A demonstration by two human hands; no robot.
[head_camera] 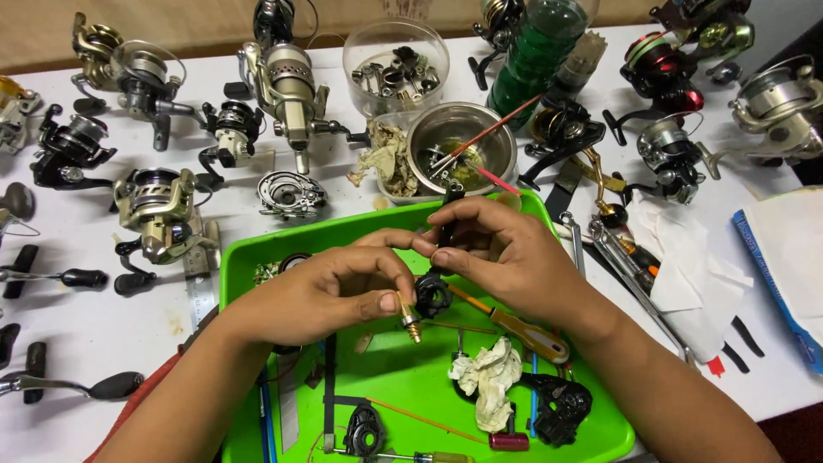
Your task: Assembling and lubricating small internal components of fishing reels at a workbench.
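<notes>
Both hands work over the green tray [257, 257], presumably so loose parts stay contained; left hand [330, 291] closed, thumb and forefinger pinching a small brass shaft [410, 319] that points down and right, just beside the black reel part [433, 291]; right hand [506, 249] closed around that part's upper stem, steadying it upright above the tray; crumpled rag [489, 386] and yellow-handled screwdriver [523, 330] lie within reach below; steel bowl [463, 141] with brushes stands just behind the tray.
</notes>
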